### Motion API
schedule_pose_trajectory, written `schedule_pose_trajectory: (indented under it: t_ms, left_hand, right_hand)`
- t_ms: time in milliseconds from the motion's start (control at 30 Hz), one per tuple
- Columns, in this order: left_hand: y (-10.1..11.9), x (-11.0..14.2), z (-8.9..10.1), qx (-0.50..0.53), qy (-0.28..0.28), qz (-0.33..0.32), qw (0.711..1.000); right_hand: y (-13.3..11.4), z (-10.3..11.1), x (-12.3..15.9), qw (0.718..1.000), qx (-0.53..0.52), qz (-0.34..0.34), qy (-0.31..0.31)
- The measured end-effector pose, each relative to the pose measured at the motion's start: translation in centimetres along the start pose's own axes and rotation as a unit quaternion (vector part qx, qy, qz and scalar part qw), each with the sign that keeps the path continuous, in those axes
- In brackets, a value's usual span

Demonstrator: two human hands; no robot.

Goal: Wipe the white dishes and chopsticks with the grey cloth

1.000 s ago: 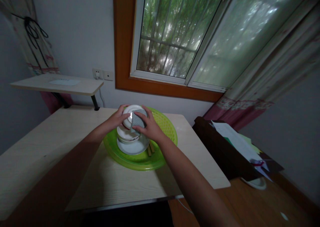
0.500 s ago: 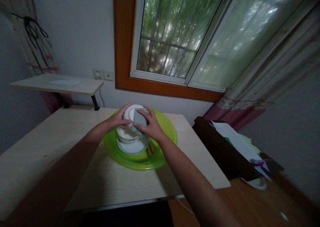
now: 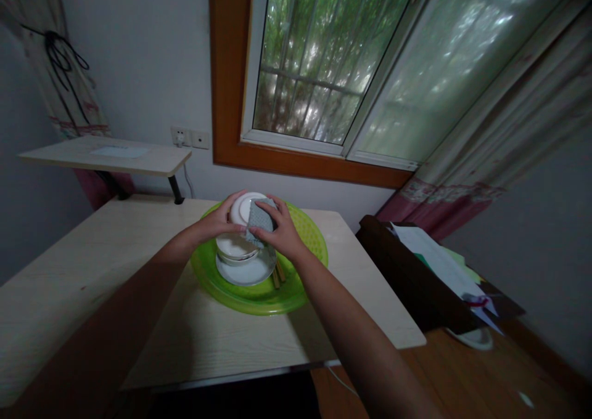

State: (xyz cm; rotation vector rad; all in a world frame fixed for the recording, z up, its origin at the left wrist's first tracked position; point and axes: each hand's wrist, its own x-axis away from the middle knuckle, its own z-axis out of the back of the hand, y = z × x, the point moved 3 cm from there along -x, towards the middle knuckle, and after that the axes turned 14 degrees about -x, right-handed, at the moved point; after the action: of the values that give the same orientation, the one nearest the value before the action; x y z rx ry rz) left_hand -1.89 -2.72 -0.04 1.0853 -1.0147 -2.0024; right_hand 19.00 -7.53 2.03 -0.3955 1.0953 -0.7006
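Note:
My left hand [image 3: 222, 219] grips a white bowl [image 3: 242, 208] by its left side, with the base facing up toward me. A grey cloth [image 3: 259, 220] is pinched in my right hand [image 3: 280, 227] and lies against the bowl's right side. Beneath the held bowl, several white bowls [image 3: 235, 254] are stacked on a white plate [image 3: 247, 273]. Chopsticks [image 3: 278, 275] lie to the right of the plate, partly hidden by my right hand. All these dishes rest on a round green tray [image 3: 263, 309].
The tray stands on a pale wooden table [image 3: 231, 345]. At the left rear is a small raised shelf [image 3: 161, 165] on black legs with a paper on it. To the right, a dark brown piece of furniture [image 3: 407, 277] holds papers [image 3: 439, 262]. A window [image 3: 314, 80] is behind.
The bowl and both hands have shifted very slightly. The cloth has moved a little on the bowl's side. The stacked dishes and tray have stayed put.

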Motion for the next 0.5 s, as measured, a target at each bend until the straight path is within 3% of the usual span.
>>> schedule_pose_trajectory:
  t_ms: [233, 500]
  left_hand:
    - [1.7, 1.0, 0.7, 0.196, 0.02, 0.088, 0.976]
    - [1.3, 1.1, 1.5, 0.256, 0.016, 0.11, 0.96]
  right_hand:
    - [-0.1, 0.0, -0.1, 1.0, -0.01, 0.004, -0.005]
    - [-0.1, -0.1, 0.0, 0.999, -0.049, 0.016, -0.016]
